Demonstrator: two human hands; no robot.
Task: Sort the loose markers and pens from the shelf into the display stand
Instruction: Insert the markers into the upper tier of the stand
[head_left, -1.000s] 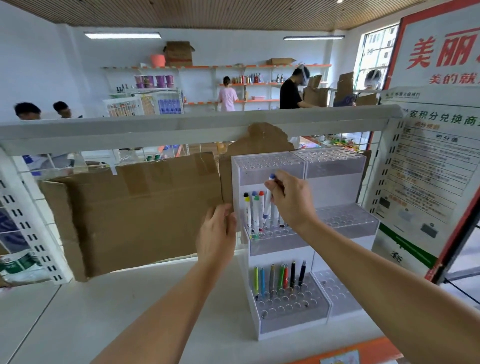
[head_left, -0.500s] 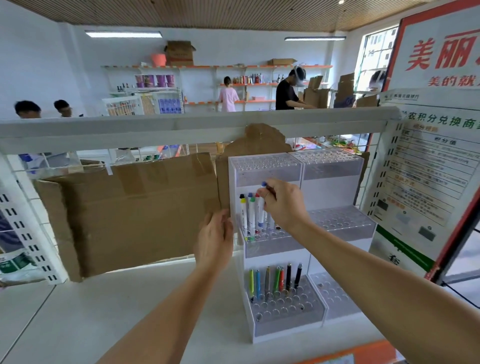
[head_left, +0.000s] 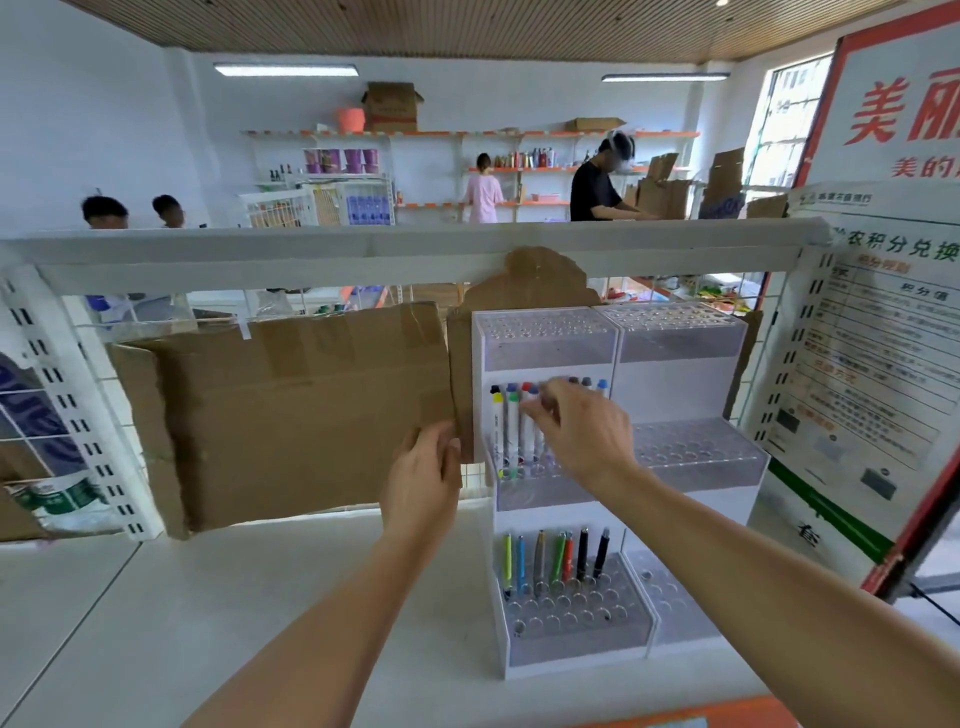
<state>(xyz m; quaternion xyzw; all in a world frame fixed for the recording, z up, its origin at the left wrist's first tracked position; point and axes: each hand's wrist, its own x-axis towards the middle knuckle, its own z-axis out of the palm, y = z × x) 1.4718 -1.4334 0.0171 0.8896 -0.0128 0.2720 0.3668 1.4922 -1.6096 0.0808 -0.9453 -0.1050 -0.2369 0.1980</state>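
White shelf (head_left: 208, 597): right hand (head_left: 587, 431) fingering markers (head_left: 511, 431) (grip blurred), left hand (head_left: 423, 483) loosely open beside stand (head_left: 545, 343)

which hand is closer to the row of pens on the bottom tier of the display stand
Hard to call; the left looks slightly nearer. The left hand rests at the display stand's left edge, up-left of the pens. The right hand is directly above them, at the markers on the middle tier.

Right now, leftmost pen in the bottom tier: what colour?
Yellow pen, head view.
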